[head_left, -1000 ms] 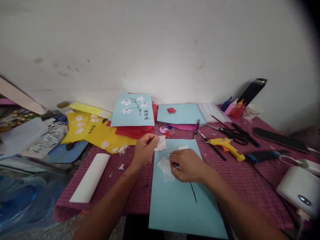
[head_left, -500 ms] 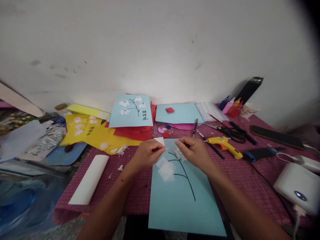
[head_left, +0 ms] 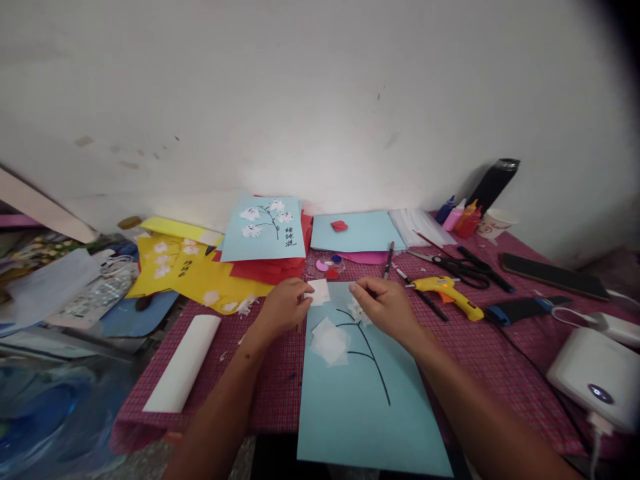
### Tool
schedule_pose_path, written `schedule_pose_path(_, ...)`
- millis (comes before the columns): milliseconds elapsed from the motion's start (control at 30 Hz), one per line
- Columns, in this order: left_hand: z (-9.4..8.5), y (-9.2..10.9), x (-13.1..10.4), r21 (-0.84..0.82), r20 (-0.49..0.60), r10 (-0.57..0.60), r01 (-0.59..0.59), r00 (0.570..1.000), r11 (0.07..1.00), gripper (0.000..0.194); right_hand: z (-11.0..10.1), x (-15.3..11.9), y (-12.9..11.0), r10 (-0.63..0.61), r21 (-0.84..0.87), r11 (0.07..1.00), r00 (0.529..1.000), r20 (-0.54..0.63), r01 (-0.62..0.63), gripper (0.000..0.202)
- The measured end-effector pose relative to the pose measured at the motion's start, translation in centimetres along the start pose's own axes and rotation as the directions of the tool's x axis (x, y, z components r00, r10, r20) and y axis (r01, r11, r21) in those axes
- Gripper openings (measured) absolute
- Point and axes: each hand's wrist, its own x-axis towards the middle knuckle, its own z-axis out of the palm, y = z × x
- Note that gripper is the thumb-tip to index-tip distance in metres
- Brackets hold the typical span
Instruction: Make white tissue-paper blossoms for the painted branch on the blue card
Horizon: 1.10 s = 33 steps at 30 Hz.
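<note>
A light blue sheet [head_left: 360, 420] lies in front of me, with a black curved branch [head_left: 371, 359] drawn on it. On its left part rests a loose pile of thin white paper squares [head_left: 330, 343]. My left hand [head_left: 286, 305] is at the sheet's upper left edge, thumb and fingers apart, beside a white paper square [head_left: 319, 293]. Over the branch's top, my right hand [head_left: 385, 303] has its fingers curled together in a pinch; whatever is between them is hidden. Crumpled white paper [head_left: 357, 311] shows under that hand.
At the back stand a finished flower picture [head_left: 263, 230] and a blue sheet with a folded red paper [head_left: 339, 226]. A yellow glue gun [head_left: 453, 295], scissors [head_left: 463, 270] and paint bottles [head_left: 454, 215] are on the right. A rolled white paper [head_left: 184, 363] lies left.
My left hand has opened and drawn slightly left and down, exposing more of the white paper square. My right hand keeps its pinch in nearly the same place. The view has shifted slightly.
</note>
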Motion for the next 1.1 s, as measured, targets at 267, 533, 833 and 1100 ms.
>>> schedule_pose_path(267, 1.8, -0.3, -0.1, 0.172, 0.113, 0.064, -0.083, 0.991, 0.982, 0.023, 0.1, 0.0, 0.3, -0.002, -0.004, 1.000, 1.000, -0.006, 0.002, 0.033)
schedule_pose_path(533, 1.6, -0.4, 0.2, 0.159, 0.075, 0.005, -0.017, 0.997, 0.987, 0.025, 0.2, 0.0, 0.3, -0.003, 0.012, 1.000, 1.000, 0.008, 0.003, 0.033)
schedule_pose_path(833, 0.4, 1.2, 0.0, -0.646, 0.153, -0.229, 0.273, 0.961, 0.713, 0.023, 1.0, -0.1, 0.5, 0.075, 0.161, 0.982, 0.987, 0.142, -0.098, 0.022)
schedule_pose_path(1100, 1.1, 3.1, -0.1, -0.836, 0.264, -0.229, 0.340, 0.937, 0.431, 0.020, 1.0, -0.2, 0.0, 0.198, 0.349, 0.887, 0.932, 0.302, -0.301, 0.028)
